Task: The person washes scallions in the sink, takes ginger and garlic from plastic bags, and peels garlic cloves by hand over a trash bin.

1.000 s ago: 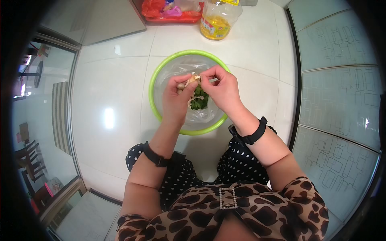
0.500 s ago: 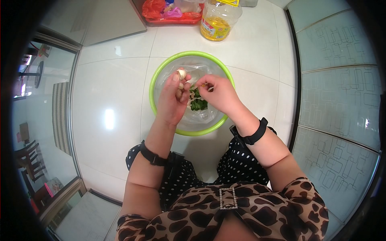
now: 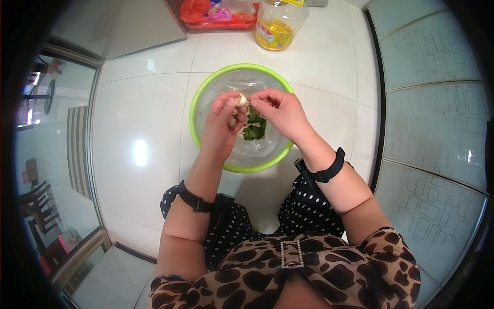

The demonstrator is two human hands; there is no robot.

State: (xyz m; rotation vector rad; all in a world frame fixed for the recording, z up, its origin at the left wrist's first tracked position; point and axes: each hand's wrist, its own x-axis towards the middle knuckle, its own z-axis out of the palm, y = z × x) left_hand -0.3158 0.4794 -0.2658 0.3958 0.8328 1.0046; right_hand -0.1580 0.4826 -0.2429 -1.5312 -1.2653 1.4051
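Note:
Over a green-rimmed basin [image 3: 192,116], my left hand [image 3: 220,123] is closed around garlic. One pale garlic clove [image 3: 241,100] sticks out between its thumb and forefinger, and more cloves [image 3: 232,121] sit in the curled fingers. My right hand [image 3: 278,109] meets it from the other side, thumb and forefinger pinched at the clove's edge; any scrap of peel between those fingertips is too small to make out. Inside the basin, a clear plastic bag [image 3: 260,147] lines the bottom. Green leaves [image 3: 253,132] and pale peelings [image 3: 240,133] lie on it below my hands.
Beyond the basin, a large oil bottle [image 3: 278,31] stands on the tiled floor [image 3: 144,108]. Beside it is a red tray [image 3: 226,24] with plastic bags. Glass doors [image 3: 77,154] run along the left and patterned cabinet fronts [image 3: 437,118] along the right.
My right hand has moved up and left from above the leaves to the clove. The left hand has tilted the clove rightward. A pale scrap now shows on the leaves.

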